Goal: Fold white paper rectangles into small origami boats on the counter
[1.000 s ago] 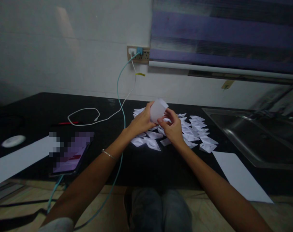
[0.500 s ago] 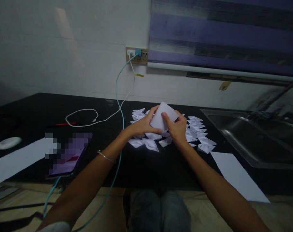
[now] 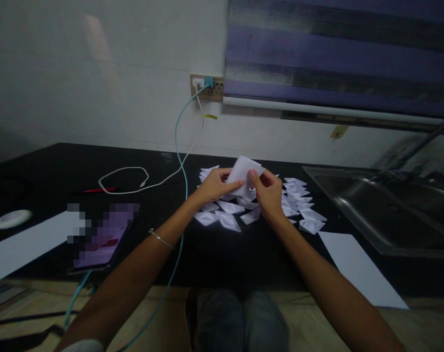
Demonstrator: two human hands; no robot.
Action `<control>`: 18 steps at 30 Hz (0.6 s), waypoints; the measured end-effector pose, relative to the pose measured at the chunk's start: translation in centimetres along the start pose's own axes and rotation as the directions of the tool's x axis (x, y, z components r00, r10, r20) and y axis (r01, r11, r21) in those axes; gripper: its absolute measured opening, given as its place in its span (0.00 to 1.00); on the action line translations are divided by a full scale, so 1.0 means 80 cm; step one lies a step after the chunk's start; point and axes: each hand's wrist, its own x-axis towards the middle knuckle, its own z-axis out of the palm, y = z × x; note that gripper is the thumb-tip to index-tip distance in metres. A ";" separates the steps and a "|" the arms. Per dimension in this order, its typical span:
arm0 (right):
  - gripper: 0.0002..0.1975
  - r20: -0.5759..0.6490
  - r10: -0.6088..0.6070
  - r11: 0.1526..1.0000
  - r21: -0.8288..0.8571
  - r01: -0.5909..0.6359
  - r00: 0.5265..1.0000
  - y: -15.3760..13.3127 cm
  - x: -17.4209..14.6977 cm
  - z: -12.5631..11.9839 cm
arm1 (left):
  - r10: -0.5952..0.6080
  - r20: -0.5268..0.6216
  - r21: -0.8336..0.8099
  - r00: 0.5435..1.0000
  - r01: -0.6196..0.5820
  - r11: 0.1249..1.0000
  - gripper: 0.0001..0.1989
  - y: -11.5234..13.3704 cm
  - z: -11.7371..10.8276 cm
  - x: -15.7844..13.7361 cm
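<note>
A piece of folded white paper (image 3: 241, 169) is held up above the black counter between both hands. My left hand (image 3: 217, 185) grips its left side, thumb across the front and fingers behind. At the right side my right hand (image 3: 269, 190) pinches it, the thumb on the near face; the fingers behind are partly hidden. Beneath and around the hands lie several folded white paper boats (image 3: 229, 221), some of them covered by the hands. More paper boats (image 3: 312, 226) sit in a group to the right of my right hand.
White paper sheets lie at the right (image 3: 357, 266) and the left (image 3: 27, 244). A tablet (image 3: 104, 239), a red pen (image 3: 99, 189) and a white round object (image 3: 12, 219) are at left. Cables run from the wall socket (image 3: 218, 88). A steel sink (image 3: 383, 210) is at right.
The folded paper has turned in my hands and now shows a curved, narrower face with an edge lifting at the right. My left thumb has moved up across its front.
</note>
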 end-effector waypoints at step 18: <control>0.17 -0.013 -0.029 0.997 -0.075 0.028 1.000 -0.004 0.000 -0.004 | -0.044 0.012 0.032 0.999 0.043 0.999 0.16 -0.002 0.005 -0.002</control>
